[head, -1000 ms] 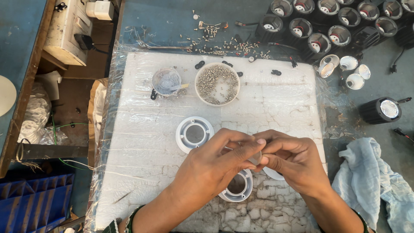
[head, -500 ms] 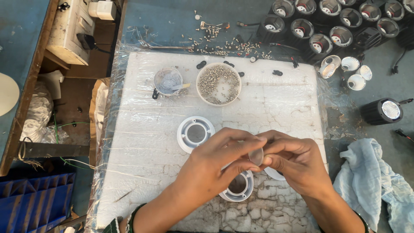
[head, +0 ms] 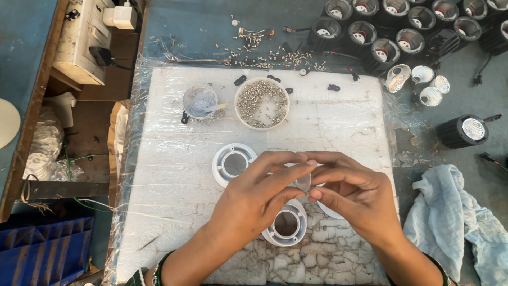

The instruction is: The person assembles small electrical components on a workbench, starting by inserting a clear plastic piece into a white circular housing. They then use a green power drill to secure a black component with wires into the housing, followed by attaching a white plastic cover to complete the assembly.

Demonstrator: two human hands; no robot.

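My left hand (head: 259, 198) and my right hand (head: 354, 193) meet fingertip to fingertip over the white foam board (head: 169, 175). Between the fingertips sits a small clear round lens (head: 303, 182), pinched by both hands. Directly below the hands stands a white round lamp housing (head: 286, 225), open side up. A second white ring housing (head: 232, 163) lies just left of my left fingers. A white part under my right hand is mostly hidden.
A bowl of small screws (head: 262, 103) and a plastic cup of grey paste (head: 200, 101) sit at the board's far side. Black spotlight bodies (head: 402, 39) and silver reflectors (head: 423, 85) crowd the top right. A pale cloth (head: 455, 222) lies right; loose screws (head: 264, 53) scatter beyond the board.
Both hands stay together over the same spot, holding the lens. The fingers shift only slightly.
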